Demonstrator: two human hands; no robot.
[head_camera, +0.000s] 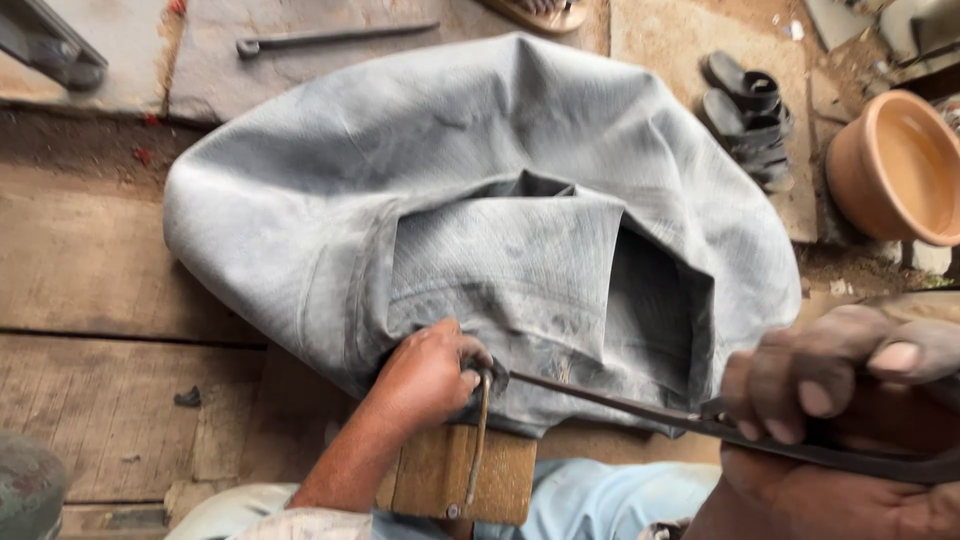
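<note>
A big, limp grey rubber tube (330, 180) lies folded on wooden planks, with one flap turned up at its middle. My left hand (425, 380) is closed on the tube's near edge, right where a thin bent metal rod (478, 450) hangs down over a wooden block (440, 480). My right hand (850, 400), close to the camera at the right, grips a long dark metal bar (620, 405). The bar runs leftward and its tip meets the tube's edge beside my left hand.
A long metal rod (330, 38) lies on a stone slab at the back. Dark sandals (750, 110) and a clay pot (895, 165) sit at the right. A dark metal object (50, 45) is at the top left corner. Wooden planks (90, 280) spread to the left.
</note>
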